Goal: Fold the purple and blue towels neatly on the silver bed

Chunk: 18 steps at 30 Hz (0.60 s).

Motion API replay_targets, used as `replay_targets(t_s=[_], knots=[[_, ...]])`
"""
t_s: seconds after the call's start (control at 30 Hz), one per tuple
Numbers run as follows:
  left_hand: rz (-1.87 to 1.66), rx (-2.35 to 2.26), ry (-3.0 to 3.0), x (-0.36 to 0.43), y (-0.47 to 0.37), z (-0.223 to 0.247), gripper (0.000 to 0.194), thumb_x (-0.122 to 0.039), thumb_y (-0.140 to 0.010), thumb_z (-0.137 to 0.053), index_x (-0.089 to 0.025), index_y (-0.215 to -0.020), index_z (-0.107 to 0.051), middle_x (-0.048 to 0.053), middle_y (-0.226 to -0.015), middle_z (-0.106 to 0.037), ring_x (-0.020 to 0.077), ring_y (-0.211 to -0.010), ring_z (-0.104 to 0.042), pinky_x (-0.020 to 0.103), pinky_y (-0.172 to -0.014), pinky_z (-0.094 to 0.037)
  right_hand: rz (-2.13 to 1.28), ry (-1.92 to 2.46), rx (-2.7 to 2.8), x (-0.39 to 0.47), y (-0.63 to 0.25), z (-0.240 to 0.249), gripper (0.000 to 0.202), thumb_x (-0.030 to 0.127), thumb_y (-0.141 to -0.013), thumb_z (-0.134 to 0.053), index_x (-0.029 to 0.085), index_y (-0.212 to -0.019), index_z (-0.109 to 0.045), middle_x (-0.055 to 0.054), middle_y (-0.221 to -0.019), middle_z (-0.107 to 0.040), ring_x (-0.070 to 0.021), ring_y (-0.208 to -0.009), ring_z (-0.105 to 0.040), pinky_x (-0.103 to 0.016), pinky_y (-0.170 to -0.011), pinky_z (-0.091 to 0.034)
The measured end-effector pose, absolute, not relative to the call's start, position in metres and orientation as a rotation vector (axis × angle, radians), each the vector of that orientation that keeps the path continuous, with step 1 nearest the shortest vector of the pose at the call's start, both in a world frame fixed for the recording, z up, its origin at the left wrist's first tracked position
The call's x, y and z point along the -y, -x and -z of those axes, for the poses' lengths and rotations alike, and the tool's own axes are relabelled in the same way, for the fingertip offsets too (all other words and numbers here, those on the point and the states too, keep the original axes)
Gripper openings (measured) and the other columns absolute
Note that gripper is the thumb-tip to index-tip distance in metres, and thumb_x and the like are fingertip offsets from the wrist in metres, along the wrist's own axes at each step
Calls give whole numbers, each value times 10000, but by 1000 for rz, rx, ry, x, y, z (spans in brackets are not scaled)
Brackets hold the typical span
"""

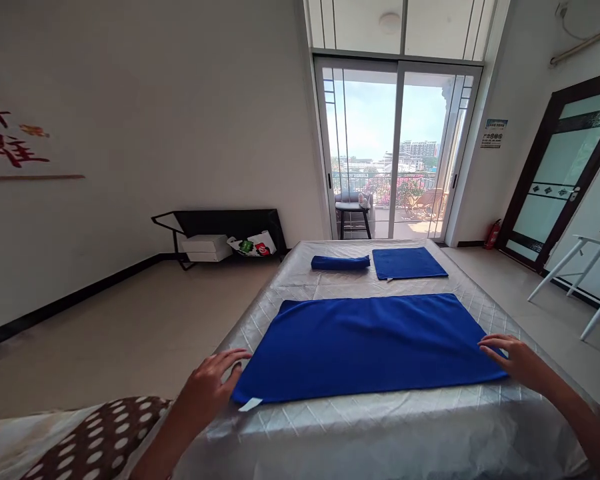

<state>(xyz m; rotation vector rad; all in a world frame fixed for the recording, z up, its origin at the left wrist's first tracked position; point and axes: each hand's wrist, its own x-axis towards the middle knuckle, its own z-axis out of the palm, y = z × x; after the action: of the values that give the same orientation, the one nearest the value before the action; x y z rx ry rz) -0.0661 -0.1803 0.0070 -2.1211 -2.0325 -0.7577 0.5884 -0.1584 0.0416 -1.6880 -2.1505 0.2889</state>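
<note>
A large blue cloth point(370, 347) lies spread out on the pale quilted mattress point(330, 420), with a white tag point(251, 405) at its near left corner. My left hand point(213, 380) is at the cloth's left edge, fingers stretched and apart. At the right edge, by the near right corner, my right hand point(513, 360) has its fingers extended, with thumb and fingers apart. Whether the fingertips touch the cloth I cannot tell. Farther back, a rolled blue cloth point(340, 263) rests beside a flat, smaller blue cloth point(409, 263).
A polka-dot brown fabric point(100, 433) is at lower left. Against the wall stands a black bench-like frame point(230, 220) with a white box point(205, 248) and a printed bag point(255, 245). A white-legged table point(587, 263) is at right. Sliding glass doors point(363, 133) are beyond the bed.
</note>
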Motion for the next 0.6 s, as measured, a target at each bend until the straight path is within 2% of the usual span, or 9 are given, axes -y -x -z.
replay_targets(t_s=[0.13, 0.2, 0.3, 0.4, 0.5, 0.6], knots=[[703, 2055, 2262, 103, 32, -30, 452, -383, -901, -349, -234, -1074, -739, 66, -1177, -751, 258, -1131, -673, 365, -1016, -502, -280, 1527, 2220, 104, -509, -45, 420, 490, -946, -452, 259, -1116, -759, -82, -1220, -724, -292, -1159, -651, -463, -1039, -494], [618, 2059, 2314, 65, 16, -29, 475, -403, -928, -331, -231, -1155, -711, 61, -1237, -727, 241, -1216, -626, 368, -1084, -446, -263, 1498, 2265, 75, -466, -41, 424, 451, -957, -457, 228, -1190, -732, -100, -1293, -688, -298, -1223, -617, -456, -1073, -468], [443, 2133, 2307, 24, 6, -10, 512, -486, -968, -317, -250, -1271, -657, 68, -1359, -661, 241, -1338, -531, 405, -1159, -357, -219, 1548, 2344, 40, -417, -29, 459, 423, -979, -451, 212, -1339, -644, -104, -1445, -579, -287, -1349, -516, -436, -1144, -389], [375, 2196, 2262, 7, 14, 18, 565, -533, -974, -325, -236, -1384, -578, 106, -1475, -560, 275, -1410, -452, 460, -1173, -324, -211, 1682, 2401, 19, -397, -12, 508, 450, -1005, -402, 254, -1458, -523, -66, -1564, -439, -271, -1457, -367, -465, -1201, -281], [322, 2208, 2265, 1, 29, 41, 600, -509, -988, -307, -220, -1495, -451, 125, -1573, -429, 282, -1476, -345, 488, -1193, -273, -241, 1790, 2402, 12, -396, 1, 548, 503, -1022, -323, 308, -1527, -411, -21, -1617, -341, -246, -1506, -253, -486, -1224, -205], [272, 2250, 2254, -2, 38, 51, 622, -521, -989, -312, -227, -1533, -385, 124, -1607, -367, 295, -1502, -286, 511, -1210, -219, -243, 1858, 2397, 11, -399, 4, 575, 528, -1026, -272, 317, -1556, -346, -5, -1640, -286, -227, -1521, -204, -471, -1234, -167]])
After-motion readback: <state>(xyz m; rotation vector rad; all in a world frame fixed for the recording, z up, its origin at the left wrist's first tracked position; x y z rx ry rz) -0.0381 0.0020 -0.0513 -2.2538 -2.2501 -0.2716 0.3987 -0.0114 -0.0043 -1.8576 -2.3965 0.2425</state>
